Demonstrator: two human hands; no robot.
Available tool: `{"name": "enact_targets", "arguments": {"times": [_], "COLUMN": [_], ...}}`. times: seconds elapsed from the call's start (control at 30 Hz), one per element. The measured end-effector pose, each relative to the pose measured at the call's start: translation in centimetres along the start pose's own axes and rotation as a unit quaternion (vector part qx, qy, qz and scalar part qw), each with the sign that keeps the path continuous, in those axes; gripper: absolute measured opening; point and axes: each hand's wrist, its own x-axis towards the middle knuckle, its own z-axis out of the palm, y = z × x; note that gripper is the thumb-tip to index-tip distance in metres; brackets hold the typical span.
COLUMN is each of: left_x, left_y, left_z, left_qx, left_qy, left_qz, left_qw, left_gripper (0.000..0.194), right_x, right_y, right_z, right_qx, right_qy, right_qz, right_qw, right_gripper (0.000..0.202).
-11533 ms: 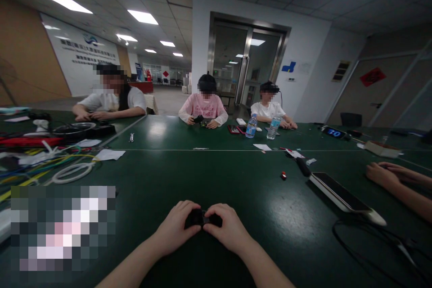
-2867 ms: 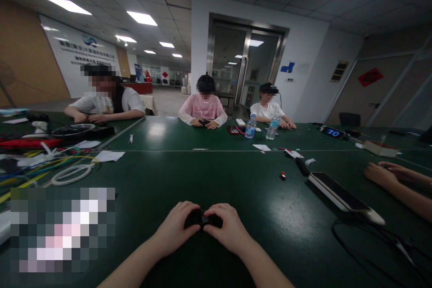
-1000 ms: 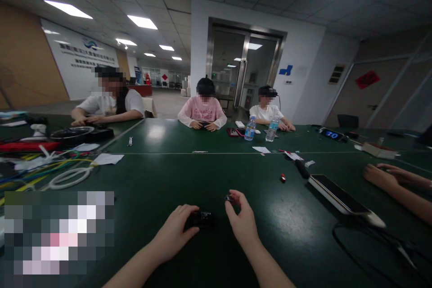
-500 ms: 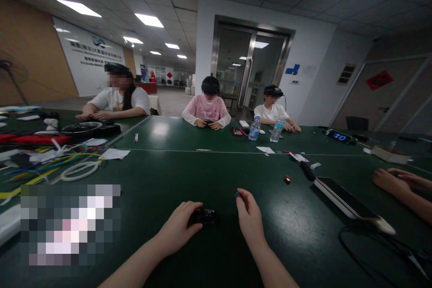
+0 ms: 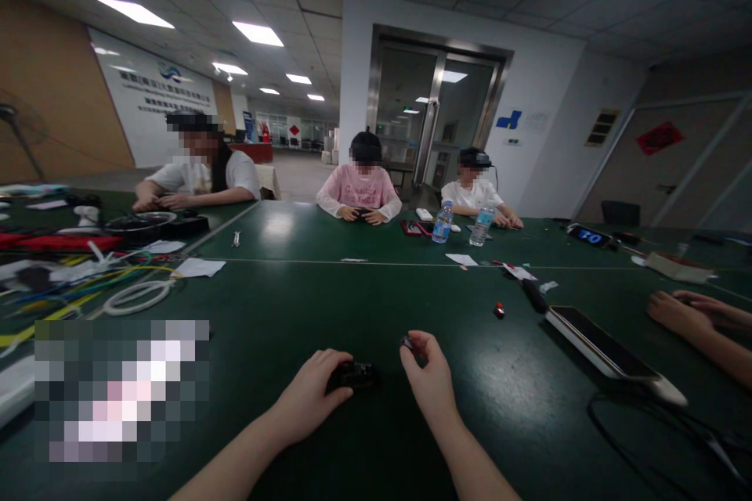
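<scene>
My left hand is closed on the near-left end of a small black glossy object that rests on the dark green tabletop. Its kind is too dark to make out. To its right, my right hand pinches a small dark piece between thumb and fingers. That piece sits just above the table, apart from the black object, and is too small to name.
A white device with a dark top and a small red item lie to the right. Cables and a white coil clutter the left. Two water bottles stand across the table. Co-workers sit opposite; another person's hands are at right.
My right hand has shifted slightly left with the small dark piece, whose angle has changed. My left hand stays on the black object.
</scene>
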Motion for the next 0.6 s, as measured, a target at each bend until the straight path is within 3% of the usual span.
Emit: {"name": "enact_targets", "arguments": {"times": [0.4, 0.6], "left_x": [-0.1, -0.1], "left_y": [-0.1, -0.2], "left_z": [0.1, 0.1], "left_qx": [0.002, 0.006], "left_qy": [0.004, 0.005], "left_qz": [0.0, 0.001], "left_qw": [1.0, 1.0], "left_gripper": [0.043, 0.042], "right_x": [-0.8, -1.5], "right_y": [-1.8, -2.6], "right_z": [0.0, 0.4], "right_qx": [-0.025, -0.064], "right_qy": [-0.069, -0.14], "right_qz": [-0.018, -0.043], "right_qw": [0.997, 0.987], "right_gripper": [0.024, 0.023]}}
